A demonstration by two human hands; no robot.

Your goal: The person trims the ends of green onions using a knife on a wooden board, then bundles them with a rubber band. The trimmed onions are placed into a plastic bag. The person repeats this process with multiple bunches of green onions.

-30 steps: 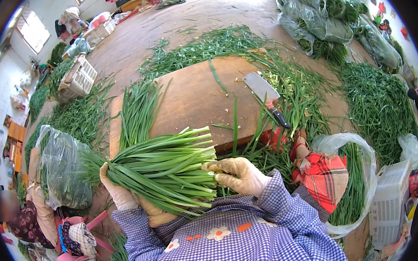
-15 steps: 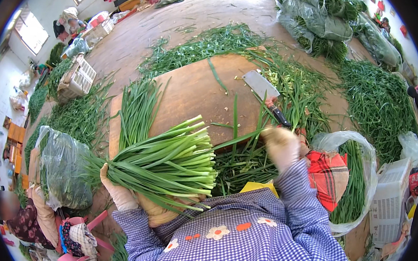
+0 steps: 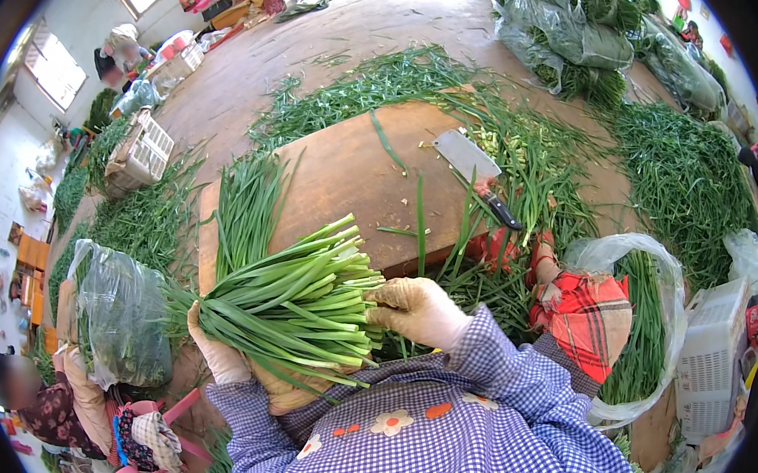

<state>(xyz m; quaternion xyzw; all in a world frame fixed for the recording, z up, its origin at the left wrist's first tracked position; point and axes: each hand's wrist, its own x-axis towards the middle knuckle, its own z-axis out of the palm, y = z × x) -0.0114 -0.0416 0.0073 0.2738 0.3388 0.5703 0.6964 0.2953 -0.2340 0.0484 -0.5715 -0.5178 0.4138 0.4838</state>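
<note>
A large bunch of garlic chives (image 3: pixel 304 297) rests across my left hand (image 3: pixel 213 348), with pale stem ends to the right and leaves to the left. My gloved left hand cradles it from below; its thumb shows at the leaf side, while most fingers are hidden under the bunch. At the stem ends, my gloved right hand (image 3: pixel 422 312) has thumb and fingertips pinched on some chives. Beyond the bunch lies a wooden board (image 3: pixel 339 177) with another heap of chives (image 3: pixel 252 197) on its left part. A cleaver (image 3: pixel 466 153) with a black handle lies at the board's right edge.
Loose leaves (image 3: pixel 372 82) are strewn behind the board. A clear bag of chives (image 3: pixel 123 311) stands left, an open one (image 3: pixel 638 342) right, near a white crate (image 3: pixel 708 369). Red checked cloth (image 3: pixel 589 317) lies between. Another person (image 3: pixel 51 402) sits at lower left.
My right hand has moved left and nearer, from drawing a long leaf away to pinching at the stem ends. My left hand stays under the bunch.
</note>
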